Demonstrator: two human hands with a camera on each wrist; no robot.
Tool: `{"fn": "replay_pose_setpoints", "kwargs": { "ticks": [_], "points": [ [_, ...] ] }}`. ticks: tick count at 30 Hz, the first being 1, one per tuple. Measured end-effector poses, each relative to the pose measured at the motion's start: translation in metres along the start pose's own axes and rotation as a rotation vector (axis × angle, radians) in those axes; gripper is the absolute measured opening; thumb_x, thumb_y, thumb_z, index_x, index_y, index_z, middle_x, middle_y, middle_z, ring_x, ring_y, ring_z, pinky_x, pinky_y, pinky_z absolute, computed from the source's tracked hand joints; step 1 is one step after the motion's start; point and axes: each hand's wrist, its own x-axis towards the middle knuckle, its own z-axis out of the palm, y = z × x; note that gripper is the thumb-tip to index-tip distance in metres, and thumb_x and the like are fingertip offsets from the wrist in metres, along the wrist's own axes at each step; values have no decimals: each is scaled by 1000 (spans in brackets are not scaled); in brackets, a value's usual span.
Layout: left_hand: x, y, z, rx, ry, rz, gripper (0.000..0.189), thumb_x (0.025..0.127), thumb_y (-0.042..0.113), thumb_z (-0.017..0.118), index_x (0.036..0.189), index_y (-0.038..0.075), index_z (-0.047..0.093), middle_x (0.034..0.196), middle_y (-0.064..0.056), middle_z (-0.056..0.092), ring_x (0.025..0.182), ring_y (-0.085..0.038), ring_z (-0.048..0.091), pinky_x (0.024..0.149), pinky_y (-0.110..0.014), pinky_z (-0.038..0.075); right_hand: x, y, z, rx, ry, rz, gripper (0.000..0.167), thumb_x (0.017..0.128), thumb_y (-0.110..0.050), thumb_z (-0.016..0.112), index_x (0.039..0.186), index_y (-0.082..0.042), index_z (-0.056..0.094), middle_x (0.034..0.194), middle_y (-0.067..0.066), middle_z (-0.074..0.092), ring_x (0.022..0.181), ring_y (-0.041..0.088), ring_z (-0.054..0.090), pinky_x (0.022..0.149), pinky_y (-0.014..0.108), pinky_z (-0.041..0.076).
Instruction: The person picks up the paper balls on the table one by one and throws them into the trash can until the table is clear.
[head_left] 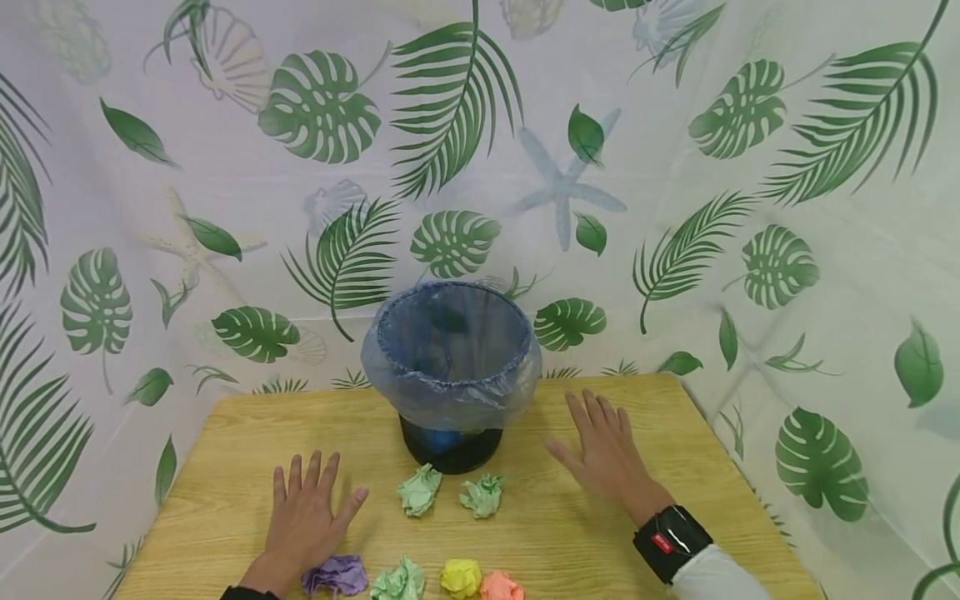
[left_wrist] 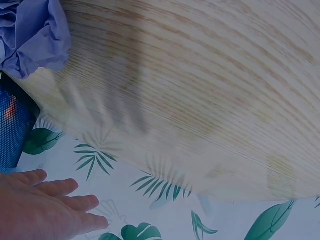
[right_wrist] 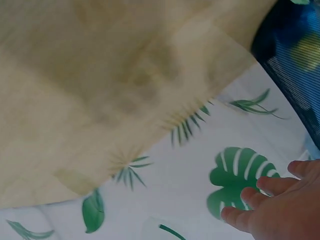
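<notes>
My left hand [head_left: 303,512], fingers straight and spread, is over the left side of the table, just beyond a crumpled purple paper ball [head_left: 335,575]. On the other side my right hand [head_left: 606,450] has its fingers extended, to the right of a mesh bin [head_left: 452,450]. Neither hand holds anything. A translucent blue bag [head_left: 457,400] lines the bin and folds over its rim. Two crumpled green paper balls [head_left: 419,490] sit before the bin. Nearer me lie another green ball [head_left: 398,580], a yellow ball [head_left: 460,577] and an orange ball [head_left: 502,587].
The wood-grain table [head_left: 577,542] meets a white curtain [head_left: 480,108] with green leaf prints at its back and sides. The right wrist view shows something yellow [right_wrist: 306,52] through the bin's mesh. A black band [head_left: 672,543] wraps my right wrist.
</notes>
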Motion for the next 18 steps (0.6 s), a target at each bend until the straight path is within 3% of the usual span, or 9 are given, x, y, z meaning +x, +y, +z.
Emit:
{"fn": "replay_pose_setpoints", "kwargs": {
  "ticks": [13,18],
  "points": [
    [-3,0,-1,4,-15,6,84,102,65,44,159,3,37,159,-33,32,149,-59,13,117,-73,-3,-27,26,25,-36,-51,59,84,100,-63,53,159,-6,36,159,30,34,146,53,29,113,77,15],
    [-5,5,-4,10,-10,32,83,103,65,44,155,0,41,152,-33,42,145,-59,26,118,-72,6,-30,28,29,-30,-60,55,84,100,-63,54,159,-7,37,159,30,33,146,53,29,113,77,15]
  ]
}}
